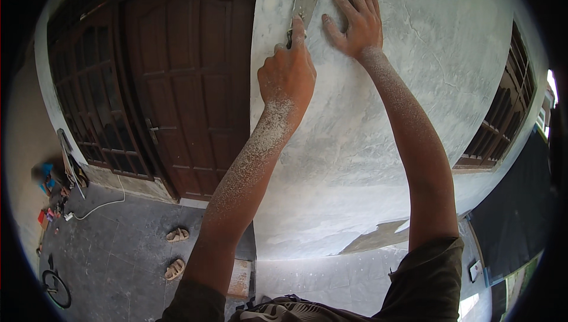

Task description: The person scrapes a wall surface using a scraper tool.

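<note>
My left hand (288,73) is closed round the handle of a putty knife (306,4), its index finger stretched along the metal blade. The blade lies against the whitish plastered wall (349,127), close to the corner beside the door, with small crumbs on it. Just to the right, my right hand (355,23) rests with spread fingers on the same wall, holding nothing. Pale dust covers both forearms, thickest near the left wrist. Fine cracks run through the plaster right of the right hand.
A brown panelled door (189,85) with a handle stands left of the wall corner. A barred window (500,109) is at right. On the grey tiled floor (118,245) lie sandals (176,269) and a white cable (106,205). A person (44,177) sits at far left.
</note>
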Available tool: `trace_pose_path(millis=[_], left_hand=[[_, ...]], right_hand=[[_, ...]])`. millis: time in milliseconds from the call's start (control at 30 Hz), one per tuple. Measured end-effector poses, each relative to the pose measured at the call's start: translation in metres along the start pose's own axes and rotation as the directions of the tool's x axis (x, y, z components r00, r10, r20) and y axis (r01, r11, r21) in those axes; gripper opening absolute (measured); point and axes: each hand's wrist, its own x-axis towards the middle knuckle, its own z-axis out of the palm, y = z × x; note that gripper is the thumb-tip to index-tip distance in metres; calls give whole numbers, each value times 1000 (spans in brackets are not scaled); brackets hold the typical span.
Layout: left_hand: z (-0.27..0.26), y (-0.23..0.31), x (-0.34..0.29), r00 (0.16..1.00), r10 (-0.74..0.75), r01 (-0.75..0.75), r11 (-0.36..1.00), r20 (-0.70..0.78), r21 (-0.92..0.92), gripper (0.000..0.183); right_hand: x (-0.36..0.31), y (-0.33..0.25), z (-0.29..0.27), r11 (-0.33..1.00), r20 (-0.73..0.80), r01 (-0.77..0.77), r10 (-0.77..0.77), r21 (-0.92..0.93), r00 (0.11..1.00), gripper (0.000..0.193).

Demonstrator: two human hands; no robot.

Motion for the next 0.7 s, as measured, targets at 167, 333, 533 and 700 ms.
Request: trace_pose_path(millis=[167, 333, 533, 700], left_hand=[[-8, 9, 22, 997, 45, -46, 999, -61, -9, 49], [1, 7, 5, 999, 19, -19, 999, -27, -31, 48], [-3, 9, 21, 993, 56, -59, 998, -100, -33, 48], [4, 3, -5, 1000, 16, -16, 999, -24, -30, 47]], right_hand=[[2, -4, -1, 1000, 12, -15, 15, 0, 1000, 62], [1, 1, 0, 1000, 6, 5, -5, 3, 1000, 61], [2, -1, 2, 1000, 1, 1, -1, -1, 1000, 62], [0, 1, 0, 1000, 6, 6, -6, -5, 1000, 63]])
